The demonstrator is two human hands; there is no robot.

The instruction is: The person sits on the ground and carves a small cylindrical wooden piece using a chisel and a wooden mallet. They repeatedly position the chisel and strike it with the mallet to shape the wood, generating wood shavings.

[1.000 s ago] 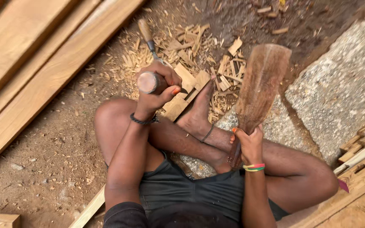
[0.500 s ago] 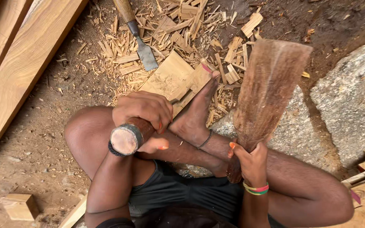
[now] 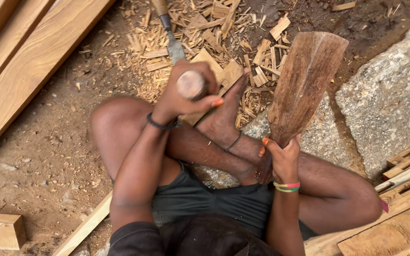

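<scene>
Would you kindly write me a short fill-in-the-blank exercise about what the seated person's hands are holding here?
1. The right hand grips the flat brown wooden mallet by its narrow ____ end.
2. The left hand is closed around a round wooden ____.
3. The metal-bladed chisel lies on the pale wood ____.
4. Long pale wooden planks lie on the person's ____ side.

Missing words: lower; handle; chips; left

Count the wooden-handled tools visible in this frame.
3: a round wooden handle in the left hand, a broad wooden mallet in the right hand, a metal-bladed chisel among chips. Others may be hidden.
</scene>
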